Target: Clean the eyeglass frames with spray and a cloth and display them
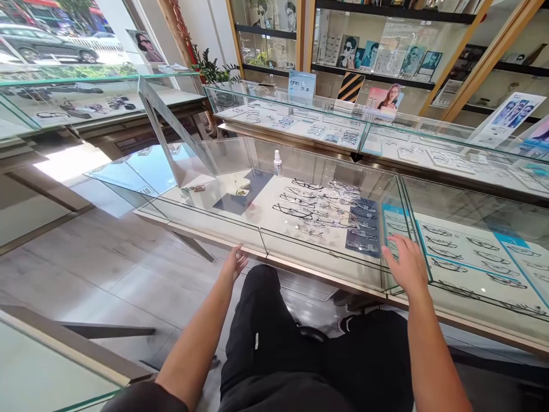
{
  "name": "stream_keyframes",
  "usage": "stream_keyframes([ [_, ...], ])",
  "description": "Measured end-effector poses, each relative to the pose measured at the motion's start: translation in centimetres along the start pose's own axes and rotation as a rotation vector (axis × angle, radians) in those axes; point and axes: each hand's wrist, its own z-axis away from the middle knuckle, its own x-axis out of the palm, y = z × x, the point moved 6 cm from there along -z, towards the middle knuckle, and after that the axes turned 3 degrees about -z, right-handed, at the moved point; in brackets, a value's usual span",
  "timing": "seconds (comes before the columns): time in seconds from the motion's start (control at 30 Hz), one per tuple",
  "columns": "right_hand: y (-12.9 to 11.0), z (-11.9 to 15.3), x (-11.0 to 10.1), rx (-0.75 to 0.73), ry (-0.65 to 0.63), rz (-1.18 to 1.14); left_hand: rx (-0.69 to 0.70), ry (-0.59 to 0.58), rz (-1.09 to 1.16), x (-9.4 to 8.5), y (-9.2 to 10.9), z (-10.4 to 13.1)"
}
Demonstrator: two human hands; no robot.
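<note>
My left hand (pixel 235 263) is at the front edge of a glass display case (pixel 206 220), with its fingers loosely apart and nothing in them. Over the right part of the case top, my right hand (pixel 405 263) has its fingers spread and holds nothing; whether it rests on the glass, I cannot tell. Between the hands, several eyeglass frames (pixel 295 212) lie in loose rows on a white surface. More eyeglasses (pixel 364 223) lie on a dark strip just left of my right hand. A small white spray bottle (pixel 278 164) stands upright behind them.
A framed mirror (pixel 158 131) stands tilted on the left part of the case. Further eyeglasses (pixel 484 243) lie in the case at right. Behind are another glass showcase (pixel 291 123) and shelves (pixel 373 74) with pictures. A second counter corner (pixel 64 349) is at lower left.
</note>
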Motion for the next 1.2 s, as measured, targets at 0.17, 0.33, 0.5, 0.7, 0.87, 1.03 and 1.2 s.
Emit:
stream_keyframes([
  [0.17, 0.1, 0.0, 0.0, -0.01, 0.011, 0.003, 0.015, -0.046, 0.041, 0.2, -0.4, -0.9],
  [0.33, 0.0, 0.1, -0.1, 0.007, -0.001, -0.01, 0.039, -0.05, 0.048, -0.8, -0.9, -0.5],
  [0.5, 0.1, 0.1, -0.1, 0.006, 0.006, -0.017, 0.043, -0.035, 0.026, -3.4, -1.5, 1.0],
  [0.7, 0.6, 0.0, 0.0, 0.013, -0.015, -0.022, 0.083, 0.034, -0.027, -8.1, -2.9, 4.2],
  [0.87, 0.8, 0.1, 0.2, 0.023, -0.028, -0.003, 0.209, 0.263, -0.111, -12.0, -2.3, 8.6],
  [1.03, 0.9, 0.2, 0.3, -0.009, -0.014, -0.004, 0.847, 0.552, -0.32, -13.6, 4.7, 17.9],
  [1.2, 1.4, 0.1, 0.6, 0.007, -0.026, 0.013, 1.244, 0.1, -1.036, -7.8, 10.0, 24.4],
])
